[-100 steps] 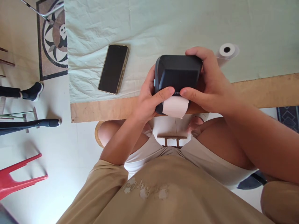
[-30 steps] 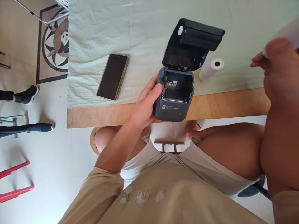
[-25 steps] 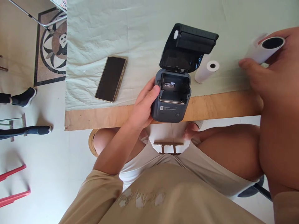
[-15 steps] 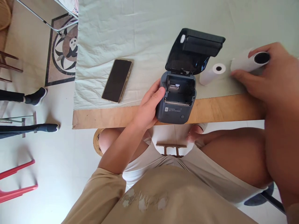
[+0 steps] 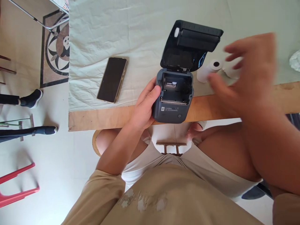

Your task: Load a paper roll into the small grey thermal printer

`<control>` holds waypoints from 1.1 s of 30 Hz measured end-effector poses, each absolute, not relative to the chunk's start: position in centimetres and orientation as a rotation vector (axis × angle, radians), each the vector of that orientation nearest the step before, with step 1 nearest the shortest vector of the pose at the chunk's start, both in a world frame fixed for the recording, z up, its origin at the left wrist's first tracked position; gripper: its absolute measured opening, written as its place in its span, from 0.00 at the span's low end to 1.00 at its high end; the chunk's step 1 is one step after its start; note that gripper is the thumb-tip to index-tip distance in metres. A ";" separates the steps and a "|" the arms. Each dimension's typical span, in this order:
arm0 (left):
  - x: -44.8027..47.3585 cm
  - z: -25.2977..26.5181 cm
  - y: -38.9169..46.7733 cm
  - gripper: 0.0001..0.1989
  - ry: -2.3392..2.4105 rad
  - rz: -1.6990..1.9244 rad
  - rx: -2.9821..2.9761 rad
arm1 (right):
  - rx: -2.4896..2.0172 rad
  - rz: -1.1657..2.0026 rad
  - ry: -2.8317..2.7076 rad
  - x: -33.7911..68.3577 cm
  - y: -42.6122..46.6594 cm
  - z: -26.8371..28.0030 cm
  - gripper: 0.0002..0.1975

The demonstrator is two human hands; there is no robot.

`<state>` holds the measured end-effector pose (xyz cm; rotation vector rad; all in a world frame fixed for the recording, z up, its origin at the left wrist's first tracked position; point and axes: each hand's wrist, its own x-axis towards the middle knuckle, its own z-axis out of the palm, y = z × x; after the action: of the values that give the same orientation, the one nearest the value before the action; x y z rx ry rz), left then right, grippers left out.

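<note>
My left hand point(image 5: 145, 106) grips the side of a dark grey portable label printer point(image 5: 172, 113), thumb on its upper face. The printer's black lid point(image 5: 187, 51) is flipped up, and no roll lies in the paper bay. Right of the printer, a small white paper roll point(image 5: 203, 72) rests on the cloth. My right hand point(image 5: 253, 67), blurred by motion, is over the rolls with thumb and fingers apart and nothing visible in it. Its thumb is close to the small roll; touching or not, I cannot tell. A larger white roll point(image 5: 232, 72) is partly hidden behind this hand.
A smartphone point(image 5: 112, 79) lies left of the printer on the pale green tablecloth point(image 5: 145, 31). The wooden table edge point(image 5: 103, 120) runs in front of my lap. Crumpled white material point(image 5: 294, 61) is at the far right. Another person's feet point(image 5: 31, 97) and a red stool point(image 5: 18, 184) are on the left.
My right hand has let go of the larger roll and swung left toward the small roll. My left hand still holds the printer; the whole view has shifted slightly.
</note>
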<state>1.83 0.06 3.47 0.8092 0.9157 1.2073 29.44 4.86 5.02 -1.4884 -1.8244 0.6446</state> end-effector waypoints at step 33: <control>1.6 2.9 0.0 0.17 0.966 1.213 0.831 | -1.228 1.684 -0.735 26.4 6.4 5.7 0.13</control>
<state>1.60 -0.03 2.91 0.8314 0.9661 1.2130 26.38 6.40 5.68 -1.2282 -0.7348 1.6843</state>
